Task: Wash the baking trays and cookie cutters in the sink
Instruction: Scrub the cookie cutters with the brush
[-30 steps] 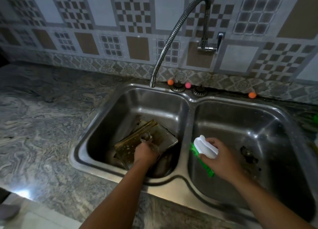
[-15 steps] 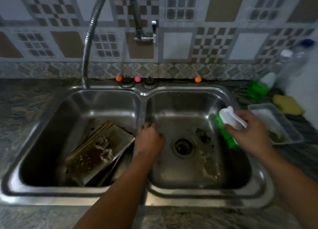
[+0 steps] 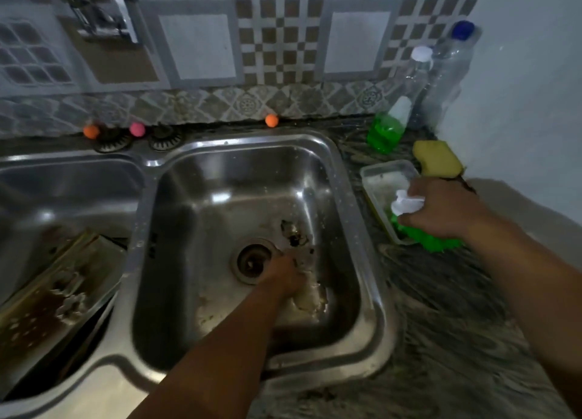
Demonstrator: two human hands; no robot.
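Dirty baking trays (image 3: 47,295) lie stacked and tilted in the left basin, with two small cookie cutters (image 3: 71,292) on the top tray. My left hand (image 3: 285,280) reaches down to the floor of the right basin (image 3: 220,204), beside the drain (image 3: 253,261), among bits of food debris; it is blurred and its fingers are not clear. My right hand (image 3: 441,210) grips the white handle of a green-bristled scrub brush (image 3: 422,234) over the counter, at the near end of a clear plastic tub (image 3: 381,179).
A green dish soap bottle (image 3: 385,128), a yellow sponge (image 3: 437,160) and two clear plastic bottles (image 3: 441,72) stand at the back right against the wall. Small orange and pink balls (image 3: 271,120) sit behind the sink rim. The tap mount (image 3: 104,15) is top left.
The view has swung right. My left hand left the trays and moved down into the right basin. My right hand carried the brush from over the sink to the plastic tub on the counter.
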